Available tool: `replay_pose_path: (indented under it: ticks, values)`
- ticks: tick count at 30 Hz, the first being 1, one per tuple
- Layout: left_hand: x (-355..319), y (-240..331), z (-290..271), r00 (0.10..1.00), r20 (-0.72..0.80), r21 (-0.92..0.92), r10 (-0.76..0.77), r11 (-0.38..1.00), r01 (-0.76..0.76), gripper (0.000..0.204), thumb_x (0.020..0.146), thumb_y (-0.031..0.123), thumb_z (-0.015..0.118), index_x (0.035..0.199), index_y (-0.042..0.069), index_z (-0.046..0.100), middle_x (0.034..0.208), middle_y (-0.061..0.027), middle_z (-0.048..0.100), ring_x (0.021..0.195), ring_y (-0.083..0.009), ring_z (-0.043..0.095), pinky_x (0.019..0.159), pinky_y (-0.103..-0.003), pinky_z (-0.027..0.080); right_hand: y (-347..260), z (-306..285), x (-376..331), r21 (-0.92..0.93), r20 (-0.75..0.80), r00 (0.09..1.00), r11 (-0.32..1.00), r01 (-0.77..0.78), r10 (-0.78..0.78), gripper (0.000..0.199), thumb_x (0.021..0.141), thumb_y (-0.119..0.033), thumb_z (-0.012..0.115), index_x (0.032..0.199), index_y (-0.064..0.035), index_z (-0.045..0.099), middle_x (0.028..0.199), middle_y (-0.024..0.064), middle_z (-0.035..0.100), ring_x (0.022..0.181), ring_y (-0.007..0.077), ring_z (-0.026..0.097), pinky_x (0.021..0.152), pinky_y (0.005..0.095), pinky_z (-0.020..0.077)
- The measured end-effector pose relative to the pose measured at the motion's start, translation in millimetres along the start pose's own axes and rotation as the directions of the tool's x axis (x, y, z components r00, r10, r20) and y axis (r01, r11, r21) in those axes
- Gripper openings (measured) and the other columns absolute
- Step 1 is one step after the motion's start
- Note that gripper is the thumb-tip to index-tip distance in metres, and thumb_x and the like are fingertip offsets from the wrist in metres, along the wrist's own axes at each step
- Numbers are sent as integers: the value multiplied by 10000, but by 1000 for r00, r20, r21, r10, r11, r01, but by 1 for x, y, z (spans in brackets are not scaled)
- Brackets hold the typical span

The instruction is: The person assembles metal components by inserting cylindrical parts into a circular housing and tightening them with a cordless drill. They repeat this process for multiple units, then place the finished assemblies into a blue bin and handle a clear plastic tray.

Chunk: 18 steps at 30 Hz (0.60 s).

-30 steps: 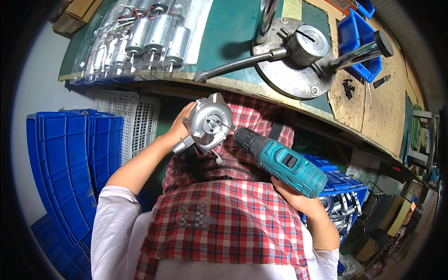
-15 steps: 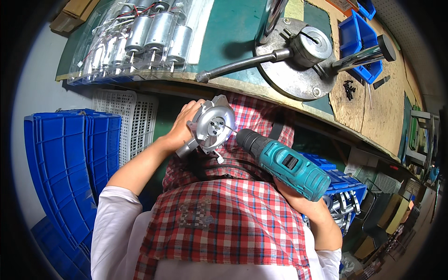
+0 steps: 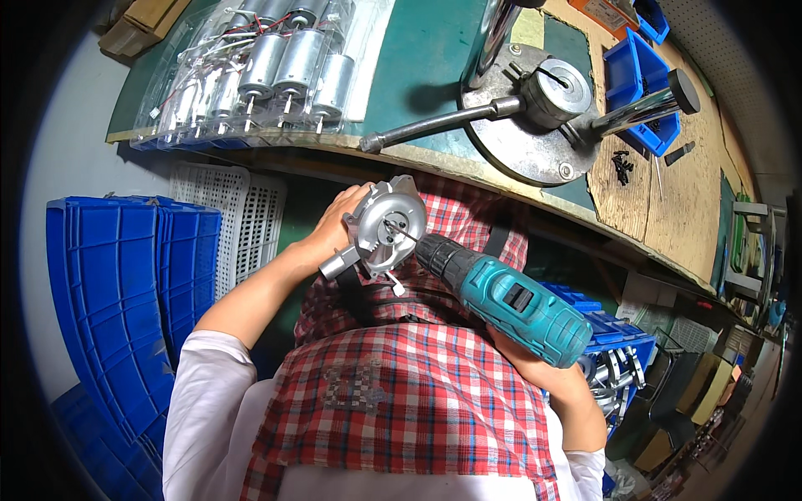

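Note:
My left hand (image 3: 341,219) grips a round silver metal blower housing (image 3: 404,207) by its far left side. The housing is held up over my lap, its round recess with small holes turned toward the drill. A short outlet pipe (image 3: 338,264) sticks out at its lower left, and a white connector (image 3: 397,286) dangles below. My right hand (image 3: 526,361) is closed round the handle of a teal cordless drill (image 3: 522,305), mostly hidden under the drill body. The drill's thin bit reaches into the middle of the housing's recess.
Several silver motors (image 3: 298,63) lie in a clear plastic tray on the bench. A heavy round metal press stand (image 3: 535,150) with a long lever (image 3: 443,123) stands at the bench edge. Black screws (image 3: 621,167) lie near a blue bin (image 3: 637,79). Blue crates (image 3: 109,301) stand at left.
The drill has shifted slightly left, and its bit now reaches further into the housing's recess. The housing has moved a little right and down, with my left hand still on it.

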<state>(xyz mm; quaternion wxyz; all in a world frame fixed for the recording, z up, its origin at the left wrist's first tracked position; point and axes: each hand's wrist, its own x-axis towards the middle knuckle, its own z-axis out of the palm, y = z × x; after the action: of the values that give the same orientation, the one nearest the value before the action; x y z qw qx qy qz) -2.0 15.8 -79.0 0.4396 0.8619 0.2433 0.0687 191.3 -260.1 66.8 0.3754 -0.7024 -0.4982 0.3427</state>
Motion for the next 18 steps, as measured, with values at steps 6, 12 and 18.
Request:
replay_pose_path:
  ticks: [6, 12, 18]
  values:
    - [1, -8, 2, 1000, 9, -36, -15, 999, 15, 505, 766, 219, 693, 1218, 67, 527, 1143, -161, 560, 1125, -367, 505, 987, -427, 397, -2, 0, 4, 9, 23, 997, 997, -76, 76, 298, 805, -77, 751, 1092, -50, 680, 1028, 138, 695, 911, 283, 687, 793, 364, 546]
    - [-1, -2, -3, 999, 36, 57, -4, 998, 2, 581, 724, 240, 730, 1230, 51, 517, 1183, -168, 542, 1157, -372, 484, 999, -434, 388, -5, -7, 20, 0, 23, 999, 1000, 30, -30, 516, 749, -84, 767, 1224, 8, 587, 1105, 198, 678, 980, 342, 696, 824, 366, 558]
    - [0, 1, -4, 998, 48, 86, 45, 995, -49, 664, 699, 254, 749, 1274, 46, 492, 1116, -170, 533, 1066, -360, 499, 938, -416, 390, -10, -4, 19, -58, 7, 1000, 998, -30, 30, 516, 734, -81, 780, 1209, 6, 597, 1108, 191, 679, 978, 335, 698, 827, 370, 560]
